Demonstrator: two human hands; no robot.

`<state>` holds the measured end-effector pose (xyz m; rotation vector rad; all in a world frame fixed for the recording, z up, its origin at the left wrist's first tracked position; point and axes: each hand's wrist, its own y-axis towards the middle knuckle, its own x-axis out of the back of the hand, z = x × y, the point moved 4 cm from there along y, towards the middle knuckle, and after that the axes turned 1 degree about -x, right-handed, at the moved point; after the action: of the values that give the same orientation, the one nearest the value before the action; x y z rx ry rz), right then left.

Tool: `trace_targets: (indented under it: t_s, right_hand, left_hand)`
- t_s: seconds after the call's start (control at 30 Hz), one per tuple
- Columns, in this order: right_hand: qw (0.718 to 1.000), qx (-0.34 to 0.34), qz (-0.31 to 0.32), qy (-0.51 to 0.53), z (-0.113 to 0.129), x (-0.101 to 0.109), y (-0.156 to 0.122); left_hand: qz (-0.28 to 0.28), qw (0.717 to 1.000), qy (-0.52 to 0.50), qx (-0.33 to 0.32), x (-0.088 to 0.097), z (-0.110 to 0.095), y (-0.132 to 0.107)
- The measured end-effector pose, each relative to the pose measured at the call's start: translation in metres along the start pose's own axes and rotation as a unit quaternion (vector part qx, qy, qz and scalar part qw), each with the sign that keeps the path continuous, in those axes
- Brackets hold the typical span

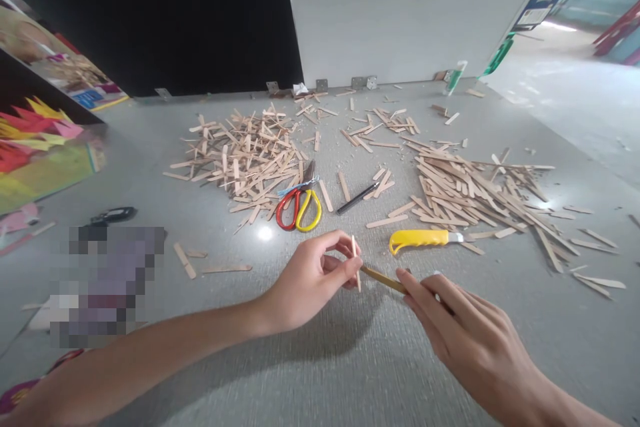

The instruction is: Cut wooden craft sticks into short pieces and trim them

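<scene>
My left hand (320, 277) is closed, pinching a short wooden craft stick (355, 250) upright between thumb and fingers. My right hand (465, 327) grips a narrow, flat, brownish-yellow strip (383, 278); its kind is unclear because the fingers hide its other end. The strip's tip meets the craft stick at my left fingertips, or comes very near it. Just beyond my right hand lies a yellow-handled cutter (420, 239). Scissors (299, 207) with one red and one yellow handle rest beyond my left hand, beside a black pen (357, 198).
Loose craft sticks form a left pile (250, 157) and a right pile (450, 190), with scraps between. A glue tube (455, 78) stands by the white panel (415, 13). A dark panel (175, 13) rises at back left, near colourful paper pieces (35, 127).
</scene>
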<state>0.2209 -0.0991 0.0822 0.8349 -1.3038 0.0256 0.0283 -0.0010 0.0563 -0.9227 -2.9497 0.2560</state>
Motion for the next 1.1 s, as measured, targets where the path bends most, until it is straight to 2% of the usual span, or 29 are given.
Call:
trace_targets:
  t_s: [0.1, 0.23, 0.33, 0.53, 0.8, 0.97, 1.1]
  right_hand:
    - [0.999, -0.022, 0.011, 0.028, -0.002, -0.004, -0.002]
    - [0.999, 0.001, 0.006, 0.040, 0.003, -0.002, -0.002]
    - [0.998, -0.009, -0.004, 0.055, 0.004, -0.003, -0.001]
    - [0.997, -0.024, -0.008, 0.076, 0.000, -0.008, -0.001]
    - [0.985, -0.071, -0.012, 0.157, -0.010, -0.002, 0.000]
    - [0.960, -0.144, 0.013, 0.238, -0.019, -0.002, 0.002]
    - [0.957, -0.165, -0.015, 0.240, -0.016, -0.002, 0.002]
  left_hand:
    - [-0.017, 1.000, -0.014, 0.002, 0.000, 0.003, 0.001]
    - [-0.016, 1.000, -0.017, 0.019, 0.000, 0.012, 0.003]
    - [-0.027, 0.999, -0.026, 0.018, 0.001, 0.016, 0.004]
    - [-0.038, 0.993, -0.105, 0.039, 0.002, 0.019, 0.009]
    - [-0.006, 0.996, -0.091, 0.020, 0.006, 0.016, 0.012]
    - [0.022, 0.998, -0.056, -0.006, 0.007, 0.015, 0.014]
    - [0.030, 0.997, -0.065, -0.009, 0.004, 0.018, 0.012]
